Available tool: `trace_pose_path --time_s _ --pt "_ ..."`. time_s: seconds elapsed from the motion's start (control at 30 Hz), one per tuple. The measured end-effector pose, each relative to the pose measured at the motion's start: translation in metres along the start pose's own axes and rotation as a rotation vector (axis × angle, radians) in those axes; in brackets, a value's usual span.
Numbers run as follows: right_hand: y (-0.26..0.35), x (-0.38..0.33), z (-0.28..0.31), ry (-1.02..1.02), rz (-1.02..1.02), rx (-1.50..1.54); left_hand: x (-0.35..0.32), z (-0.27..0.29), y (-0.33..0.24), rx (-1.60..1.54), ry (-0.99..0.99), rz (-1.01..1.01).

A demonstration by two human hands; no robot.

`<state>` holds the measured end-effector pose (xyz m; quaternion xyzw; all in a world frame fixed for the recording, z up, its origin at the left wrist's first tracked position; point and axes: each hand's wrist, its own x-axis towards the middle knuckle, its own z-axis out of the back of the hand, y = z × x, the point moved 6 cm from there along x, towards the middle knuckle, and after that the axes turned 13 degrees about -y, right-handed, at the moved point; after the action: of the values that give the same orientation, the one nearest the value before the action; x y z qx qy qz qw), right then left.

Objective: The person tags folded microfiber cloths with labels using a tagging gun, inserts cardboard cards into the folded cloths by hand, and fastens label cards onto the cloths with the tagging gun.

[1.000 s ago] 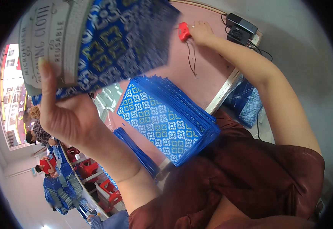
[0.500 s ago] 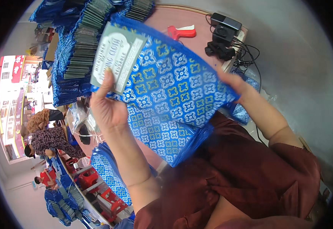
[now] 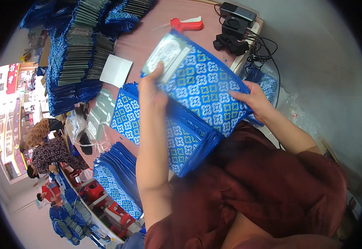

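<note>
I hold a flat blue pouch [image 3: 205, 87] with a white and yellow flower pattern and a grey card label on its top left corner. My left hand [image 3: 152, 89] grips its left edge by the label. My right hand [image 3: 253, 99] holds its right edge. The pouch hangs just above a stack of the same blue pouches [image 3: 164, 133] on the pink table [image 3: 147, 33].
A red tagging gun [image 3: 187, 24] lies at the table's far side, next to black electrical boxes and cables [image 3: 237, 29]. Tall piles of labelled pouches [image 3: 79, 50] fill the far left. A white paper sheet [image 3: 115, 70] lies by them. Another pouch stack [image 3: 116, 182] sits lower left.
The pouch has come down from in front of the camera toward the stack. My right hand left the red tagging gun and took the pouch's right edge.
</note>
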<state>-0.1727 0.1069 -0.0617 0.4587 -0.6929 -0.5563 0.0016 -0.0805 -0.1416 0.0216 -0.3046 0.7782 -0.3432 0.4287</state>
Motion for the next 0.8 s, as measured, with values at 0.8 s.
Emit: trace_pose_path --time_s 0.8 --pt "0.146 0.093 -0.073 -0.187 1.396 -0.970 0.060 0.045 0.069 -0.009 -0.143 -0.054"
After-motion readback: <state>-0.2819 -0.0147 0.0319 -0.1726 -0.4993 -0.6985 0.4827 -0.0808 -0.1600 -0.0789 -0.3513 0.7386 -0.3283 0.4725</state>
